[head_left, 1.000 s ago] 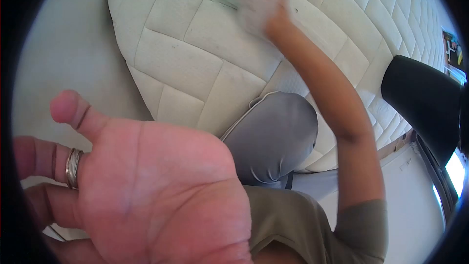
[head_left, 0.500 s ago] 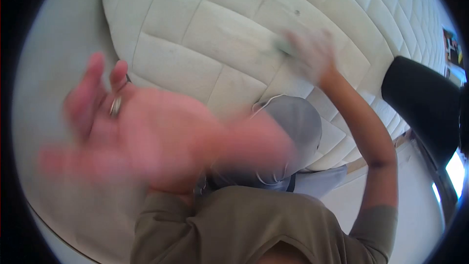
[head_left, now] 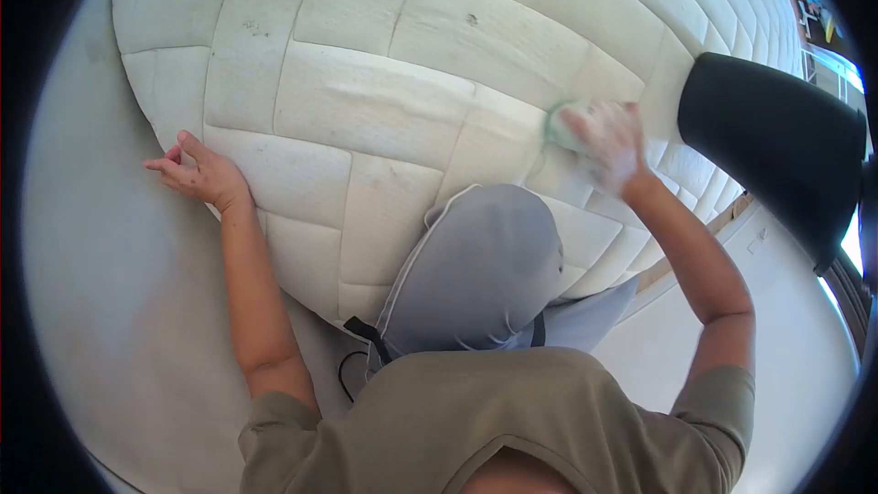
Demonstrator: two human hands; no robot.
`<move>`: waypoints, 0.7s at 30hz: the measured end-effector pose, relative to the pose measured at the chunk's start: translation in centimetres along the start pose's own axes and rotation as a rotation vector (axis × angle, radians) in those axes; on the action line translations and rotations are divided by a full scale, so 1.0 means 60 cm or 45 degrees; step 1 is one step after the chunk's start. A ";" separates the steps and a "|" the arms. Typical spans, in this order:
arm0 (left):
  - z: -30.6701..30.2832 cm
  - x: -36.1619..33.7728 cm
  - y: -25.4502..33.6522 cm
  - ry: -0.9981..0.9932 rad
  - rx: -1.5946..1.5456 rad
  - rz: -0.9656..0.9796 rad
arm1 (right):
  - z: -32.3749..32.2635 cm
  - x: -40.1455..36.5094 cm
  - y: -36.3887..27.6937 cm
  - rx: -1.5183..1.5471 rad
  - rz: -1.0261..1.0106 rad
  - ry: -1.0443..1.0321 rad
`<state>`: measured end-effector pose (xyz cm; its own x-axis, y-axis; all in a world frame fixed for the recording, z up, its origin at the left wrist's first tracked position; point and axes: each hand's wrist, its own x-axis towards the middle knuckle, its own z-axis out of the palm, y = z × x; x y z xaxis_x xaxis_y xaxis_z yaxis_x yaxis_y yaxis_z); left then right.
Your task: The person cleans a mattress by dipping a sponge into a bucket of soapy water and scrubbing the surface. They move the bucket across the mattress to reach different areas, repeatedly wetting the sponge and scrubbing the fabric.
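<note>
Head view: a grey-clad knee (head_left: 480, 265) is pressing against the mattress (head_left: 366, 101). The left hand (head_left: 197, 174) is lying on the mattress's left edge, its grip released and fingers loosely spread. Farther right, the blurred right hand (head_left: 611, 142) is keeping its grip clenched on a green sponge (head_left: 560, 123), which is touching the quilted top. A black shape (head_left: 777, 146) is standing just beyond

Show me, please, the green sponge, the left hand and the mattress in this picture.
green sponge (head_left: 560, 122): head view, its visible green edge.
left hand (head_left: 199, 174): head view, the back of the hand.
mattress (head_left: 366, 101): head view, a bare quilted panel.
</note>
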<state>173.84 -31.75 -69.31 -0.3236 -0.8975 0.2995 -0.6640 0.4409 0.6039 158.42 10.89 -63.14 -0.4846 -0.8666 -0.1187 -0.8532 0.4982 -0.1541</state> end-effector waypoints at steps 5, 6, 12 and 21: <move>0.014 -0.004 -0.004 0.023 -0.071 0.068 | 0.074 0.206 -0.090 0.202 -0.145 0.197; 0.008 -0.006 -0.002 0.011 -0.091 0.033 | 0.111 0.285 -0.132 0.095 -0.176 0.418; -0.008 0.000 0.004 -0.070 -0.064 0.041 | 0.087 0.428 -0.176 0.196 -0.175 0.235; 0.001 -0.010 0.007 -0.036 -0.010 0.005 | -0.018 0.048 0.030 -0.109 0.116 0.065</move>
<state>173.71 -31.03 -69.23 -0.3451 -0.8954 0.2813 -0.6573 0.4445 0.6086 155.25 9.27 -62.71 -0.5681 -0.8193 -0.0781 -0.8176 0.5726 -0.0608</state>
